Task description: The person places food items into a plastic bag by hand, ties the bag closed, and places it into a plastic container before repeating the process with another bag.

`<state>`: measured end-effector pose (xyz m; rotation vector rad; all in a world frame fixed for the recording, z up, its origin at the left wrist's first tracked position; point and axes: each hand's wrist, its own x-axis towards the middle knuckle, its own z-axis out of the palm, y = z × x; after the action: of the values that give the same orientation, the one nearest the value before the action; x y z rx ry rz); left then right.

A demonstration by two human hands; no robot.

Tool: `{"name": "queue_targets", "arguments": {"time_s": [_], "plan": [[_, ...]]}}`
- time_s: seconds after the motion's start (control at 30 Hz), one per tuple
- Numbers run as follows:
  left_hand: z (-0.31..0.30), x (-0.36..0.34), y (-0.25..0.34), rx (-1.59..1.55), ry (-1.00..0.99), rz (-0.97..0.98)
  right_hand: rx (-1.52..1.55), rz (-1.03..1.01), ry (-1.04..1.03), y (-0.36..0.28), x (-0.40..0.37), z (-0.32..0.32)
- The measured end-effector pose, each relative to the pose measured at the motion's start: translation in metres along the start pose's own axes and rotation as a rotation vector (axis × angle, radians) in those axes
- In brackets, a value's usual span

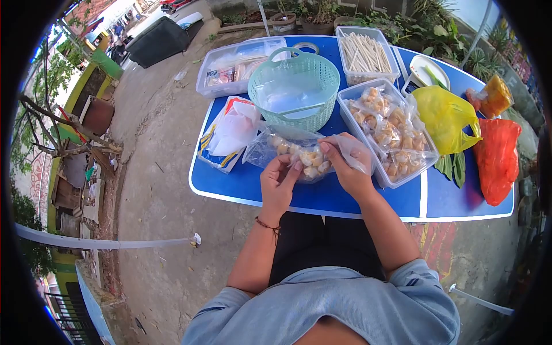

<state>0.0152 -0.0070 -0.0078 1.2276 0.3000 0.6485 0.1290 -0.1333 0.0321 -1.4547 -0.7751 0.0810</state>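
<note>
A clear plastic bag (267, 150) with several small pale-brown food pieces (312, 159) lies at the near edge of the blue table, just in front of me. My left hand (279, 183) is at its near side, thumb and fingers pinched together on the plastic. On the bag's right end, my right hand (349, 167) has its fingers closed on the film, and loose plastic drapes over the knuckles. Close to the right hand stands a clear tub (397, 179) filled with bagged food pieces (397, 123). Beyond the bag sits a mint-green basket (294, 118) with clear plastic bags (287, 92) inside.
On the blue table (241, 187) are a tub of sticks (365, 52), a lidded container (221, 86), a white plastic packet (236, 126) and a tape roll (306, 47). A yellow bag (443, 115), green leaves (454, 167) and a red bag (495, 161) lie rightward.
</note>
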Motion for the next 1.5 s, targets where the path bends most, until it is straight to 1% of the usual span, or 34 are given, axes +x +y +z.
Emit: {"name": "queue_targets", "arguments": {"time_s": [0.03, 0.1, 0.2, 0.3, 0.4, 0.43, 0.5, 0.53, 0.6, 0.63, 0.73, 0.8, 0.83, 0.9, 0.93, 1.0, 1.03, 1.13, 1.23, 1.33, 1.43, 1.5], "plan": [[-0.003, 0.0, -0.002, -0.013, -0.015, -0.003, 0.031, 0.015, -0.002, 0.0, -0.001, 0.0], [-0.01, 0.001, -0.006, -0.038, -0.047, -0.006, -0.018, 0.01, -0.021, 0.006, -0.002, 0.0], [-0.005, 0.001, -0.003, -0.038, -0.044, -0.003, -0.057, -0.016, -0.029, 0.007, -0.001, -0.001], [0.002, 0.0, 0.011, -0.215, -0.092, 0.011, -0.065, 0.0, -0.051, 0.005, -0.001, -0.001], [0.0, -0.003, 0.008, 0.014, -0.085, -0.04, -0.087, 0.032, -0.065, 0.007, -0.001, -0.003], [-0.004, -0.003, 0.006, 0.048, -0.069, -0.046, -0.096, 0.04, -0.068, 0.007, -0.002, -0.003], [-0.013, -0.002, 0.001, 0.115, -0.037, -0.058, 0.119, 0.086, -0.067, 0.008, -0.005, 0.0], [-0.013, -0.001, -0.001, 0.089, -0.019, -0.023, 0.226, 0.108, -0.068, 0.009, -0.007, 0.001], [-0.008, 0.001, -0.004, 0.038, 0.019, 0.047, 0.175, 0.055, -0.037, 0.014, -0.007, 0.005], [-0.006, 0.001, -0.003, 0.033, 0.027, 0.036, 0.15, 0.029, -0.02, 0.015, -0.007, 0.005], [-0.004, 0.0, 0.001, 0.014, 0.023, 0.007, -0.042, -0.143, -0.034, 0.011, -0.002, -0.003], [-0.01, 0.001, -0.003, 0.0, -0.014, -0.005, -0.09, -0.052, -0.065, 0.003, 0.0, -0.005], [-0.01, 0.0, -0.004, -0.075, -0.047, -0.005, -0.114, -0.006, -0.08, 0.001, 0.0, -0.006], [-0.006, -0.001, -0.001, -0.226, -0.114, -0.004, -0.01, 0.034, -0.051, 0.0, -0.002, -0.003], [-0.005, -0.002, 0.002, -0.157, -0.122, -0.016, 0.042, 0.053, -0.037, 0.001, -0.003, -0.001], [-0.003, -0.003, 0.006, -0.02, -0.136, -0.039, 0.067, -0.043, -0.058, 0.007, -0.001, -0.003], [-0.003, -0.003, 0.007, -0.041, -0.129, -0.039, 0.08, -0.091, -0.069, 0.009, -0.001, -0.003], [-0.004, -0.003, 0.006, -0.116, -0.122, -0.03, 0.242, 0.097, -0.075, 0.006, -0.006, 0.002], [-0.011, 0.0, 0.0, -0.192, -0.153, -0.025, -0.061, -0.112, -0.102, 0.012, -0.002, -0.008], [-0.016, 0.001, -0.004, -0.206, -0.2, -0.031, -0.032, -0.249, -0.065, 0.013, 0.0, -0.011], [-0.015, 0.001, -0.004, -0.195, -0.255, -0.031, -0.027, -0.443, -0.086, 0.008, 0.003, -0.015], [-0.016, 0.001, -0.003, -0.195, -0.327, -0.051, 0.011, -0.333, -0.145, 0.009, 0.0, -0.013]]}}
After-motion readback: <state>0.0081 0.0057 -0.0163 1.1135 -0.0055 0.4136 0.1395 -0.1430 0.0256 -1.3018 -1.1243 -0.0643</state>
